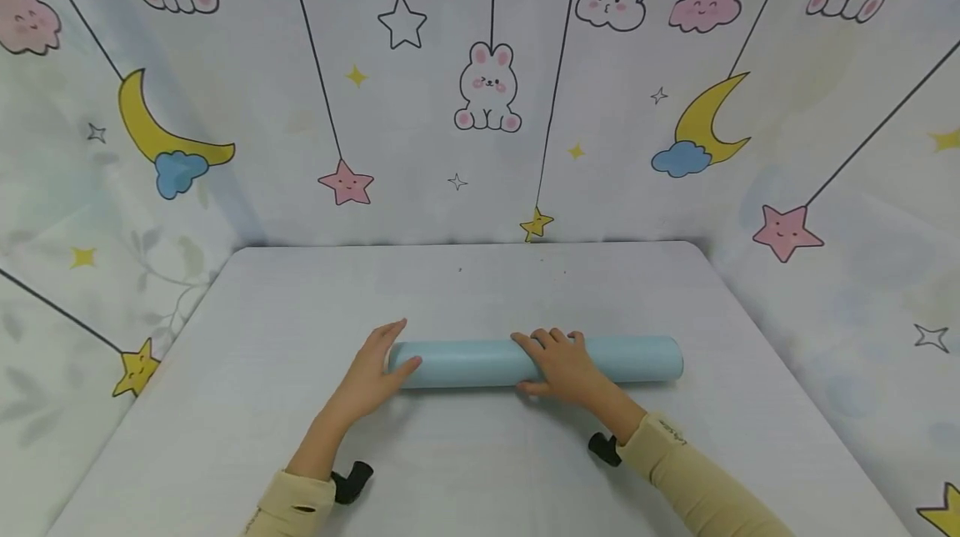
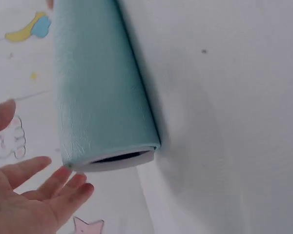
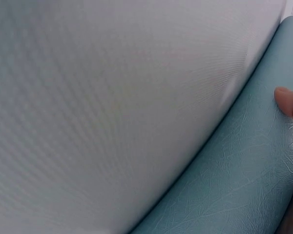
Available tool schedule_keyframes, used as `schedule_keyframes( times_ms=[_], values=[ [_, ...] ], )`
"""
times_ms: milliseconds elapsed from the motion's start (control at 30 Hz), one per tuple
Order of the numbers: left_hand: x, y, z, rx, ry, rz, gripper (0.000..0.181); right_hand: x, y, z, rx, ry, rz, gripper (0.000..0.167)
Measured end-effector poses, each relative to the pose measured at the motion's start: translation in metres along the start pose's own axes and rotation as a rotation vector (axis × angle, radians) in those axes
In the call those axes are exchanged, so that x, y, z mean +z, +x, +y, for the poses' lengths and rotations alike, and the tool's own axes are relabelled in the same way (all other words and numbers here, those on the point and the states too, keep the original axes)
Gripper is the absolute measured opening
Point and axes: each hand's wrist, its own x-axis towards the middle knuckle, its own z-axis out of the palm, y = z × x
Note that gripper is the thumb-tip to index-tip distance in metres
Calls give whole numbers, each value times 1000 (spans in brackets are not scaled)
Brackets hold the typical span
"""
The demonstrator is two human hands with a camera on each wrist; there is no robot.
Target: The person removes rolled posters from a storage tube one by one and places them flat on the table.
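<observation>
A light blue roll of smooth, leather-like sheet (image 1: 465, 363) lies crosswise on the white table. Its left end (image 2: 112, 161) shows a pale inner layer around a dark hollow. At that end my left hand (image 1: 378, 370) spreads its fingers, with the thumb toward the near side; in the left wrist view the fingertips (image 2: 80, 192) are at the roll's rim. My right hand (image 1: 564, 366) grips the roll right of its middle, fingers over the top and thumb low on the near side. In the right wrist view only the thumb (image 3: 289, 101) and a bit of palm show against the blue surface.
The white table (image 1: 315, 295) has rounded far corners and a few small dark specks near its back edge. Behind and beside it hangs a cloth (image 1: 420, 120) printed with rabbits, moons and stars. Black wrist mounts (image 1: 352, 483) stick out at the cream sleeves (image 1: 697, 470).
</observation>
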Motion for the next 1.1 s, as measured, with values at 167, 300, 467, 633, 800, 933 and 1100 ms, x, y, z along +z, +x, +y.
schedule_keyframes(
  times_ms=[167, 300, 467, 633, 800, 933, 1100],
  values=[
    [-8, -8, -11, -213, -237, 95, 60, 1, 2, 0, -9, -7, 8, 74],
    [-11, -13, -15, -374, -471, 90, 54, 1, 3, 0, -11, -9, 17, 74],
    [-10, -18, -18, -471, -686, 33, 48, 0, 3, 1, -11, -15, 21, 73],
    [-5, -19, -24, -497, -692, 8, 46, 1, 2, 0, -12, -11, 18, 74],
    [0, -18, -24, -511, -656, 1, 47, 2, 0, -1, -1, 2, 4, 73],
    [2, -13, -25, -508, -653, -24, 48, 3, 0, 0, 2, 1, 6, 73],
    [5, -8, -24, -487, -660, -58, 50, 3, 0, 2, 12, 25, -1, 74]
  ],
)
